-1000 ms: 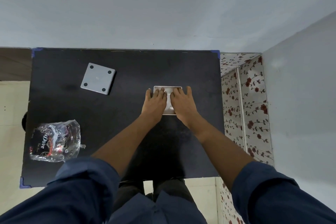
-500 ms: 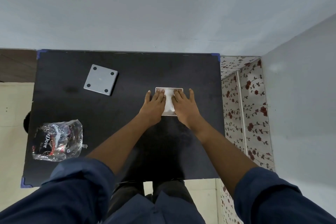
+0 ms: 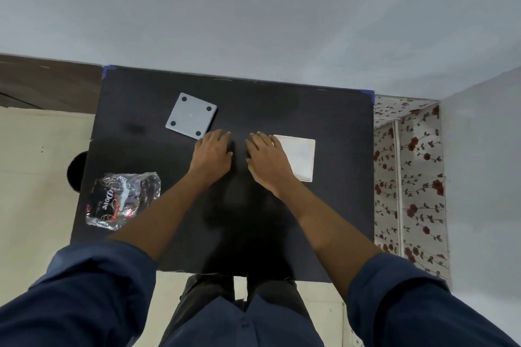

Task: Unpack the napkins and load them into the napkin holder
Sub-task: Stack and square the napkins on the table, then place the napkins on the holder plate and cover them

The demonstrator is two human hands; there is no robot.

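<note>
A white square stack of napkins (image 3: 299, 155) lies flat on the black table (image 3: 324, 220), right of centre. My right hand (image 3: 267, 160) rests palm down just left of the stack, its outer edge overlapping the stack's left side. My left hand (image 3: 213, 153) lies palm down on the bare table, fingers together, holding nothing. Its fingertips are close to the near corner of a grey square napkin holder piece (image 3: 191, 115) with dark dots at its corners, which lies flat at the back left.
A crumpled clear plastic wrapper (image 3: 121, 197) with printed lettering sits at the table's left front. A pale wall runs behind the table, and a floral-patterned surface (image 3: 408, 177) stands beyond the right edge. Blue tape marks the table's back corners.
Both hands left the napkin stack and moved leftward; the stack now shows uncovered to the right of my right hand. The camera view also shifted, so the table sits further right.
</note>
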